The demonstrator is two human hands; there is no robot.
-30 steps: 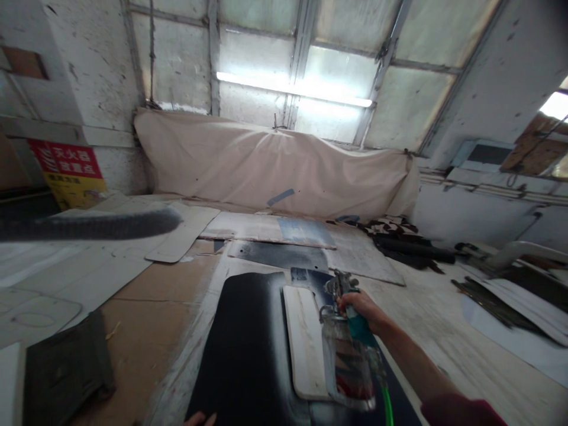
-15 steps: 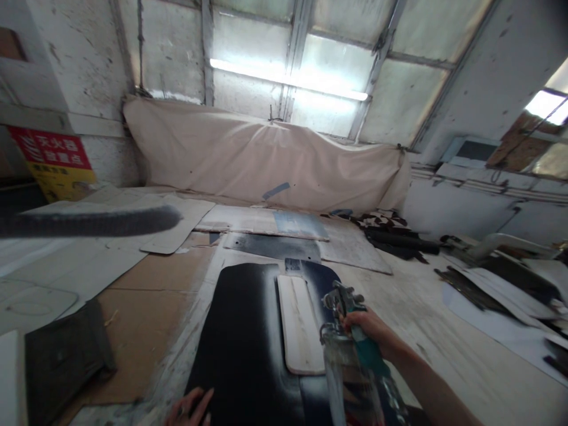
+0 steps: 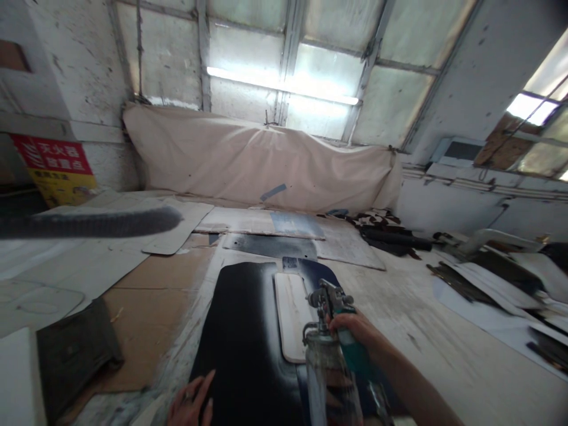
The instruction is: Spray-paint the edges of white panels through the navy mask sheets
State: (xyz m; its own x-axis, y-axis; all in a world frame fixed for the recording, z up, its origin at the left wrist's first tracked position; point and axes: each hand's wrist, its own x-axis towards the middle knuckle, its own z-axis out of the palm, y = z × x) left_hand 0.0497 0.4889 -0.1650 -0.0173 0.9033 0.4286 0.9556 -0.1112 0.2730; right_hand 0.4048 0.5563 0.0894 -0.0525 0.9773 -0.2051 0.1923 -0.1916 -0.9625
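Observation:
My right hand [image 3: 352,328] is wrapped round the green handle of a spray gun [image 3: 328,299]. A clear cup [image 3: 326,378] hangs under the gun's metal head. Below lies a dark panel [image 3: 242,319] with rounded corners, black on the left and dark blue on the right. A pale, rounded board [image 3: 290,313] rests on its middle, with a whitish haze along the board's left edge. At the panel's lower left edge, my left hand [image 3: 193,402] lies with fingers apart, fingertips touching the panel. It wears a ring.
Brown cardboard [image 3: 155,319] and pale sheets [image 3: 102,260] cover the left side, with a dark folded piece [image 3: 77,355] on them. A blurred dark rod [image 3: 93,223] juts in from the left. Stacked sheets [image 3: 492,284] lie at right. A beige cloth [image 3: 261,160] hangs behind.
My right hand and the spray gun have moved left and slightly up, so the gun now covers part of the pale board's right side. My left hand stays at the panel's edge.

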